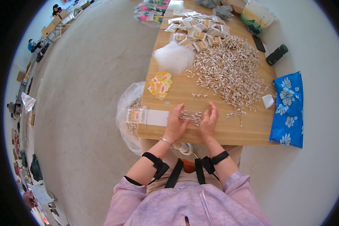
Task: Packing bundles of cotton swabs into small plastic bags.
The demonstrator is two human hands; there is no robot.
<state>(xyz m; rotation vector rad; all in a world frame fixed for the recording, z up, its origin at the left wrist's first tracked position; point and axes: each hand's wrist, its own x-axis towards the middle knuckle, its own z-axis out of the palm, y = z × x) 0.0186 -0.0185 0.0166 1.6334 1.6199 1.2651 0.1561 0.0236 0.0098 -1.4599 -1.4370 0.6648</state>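
Note:
A flat bundle of cotton swabs (191, 117) lies between my hands near the table's front edge. My left hand (174, 124) curves around the bundle's left ends, its thumb on the near side and its fingers on the far side. At the other end, my right hand (209, 121) stands palm inward with thumb and fingers apart, close against the swab tips. Left of my left hand, a white card strip (157, 117) rests on the wood, with a filled clear pack of swabs (135, 115) at its outer end, over the table's left edge.
A large heap of loose swabs (229, 67) covers the table's right middle. Beyond are packed swabs (199, 32); to the left, clear bags (174, 57) and yellow cards (160, 85). A blue flowered package (288, 109), black bottle (277, 54) and phone (258, 43) line the wall side.

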